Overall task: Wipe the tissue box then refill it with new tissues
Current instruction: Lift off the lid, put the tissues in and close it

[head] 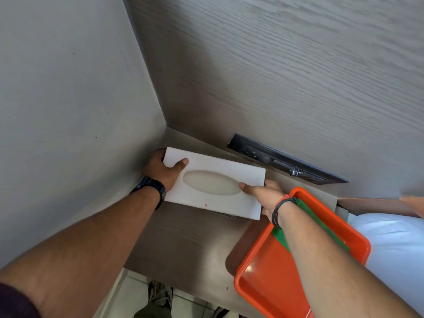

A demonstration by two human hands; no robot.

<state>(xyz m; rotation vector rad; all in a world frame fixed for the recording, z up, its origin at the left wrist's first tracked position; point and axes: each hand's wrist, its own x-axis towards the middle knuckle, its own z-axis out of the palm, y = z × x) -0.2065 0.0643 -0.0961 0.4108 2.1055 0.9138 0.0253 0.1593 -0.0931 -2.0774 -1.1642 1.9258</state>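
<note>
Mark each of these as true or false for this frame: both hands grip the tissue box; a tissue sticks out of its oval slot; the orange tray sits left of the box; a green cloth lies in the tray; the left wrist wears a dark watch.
1. Both hands grip the tissue box. True: the left hand holds one short end and the right hand the other.
2. A tissue sticks out of the oval slot. False: the oval slot shows no tissue.
3. The orange tray sits left of the box. False: the orange tray is to its right, under the right forearm.
4. A green cloth lies in the tray. True: the green cloth shows beside the forearm.
5. The left wrist wears a dark watch. True: the watch.
</note>
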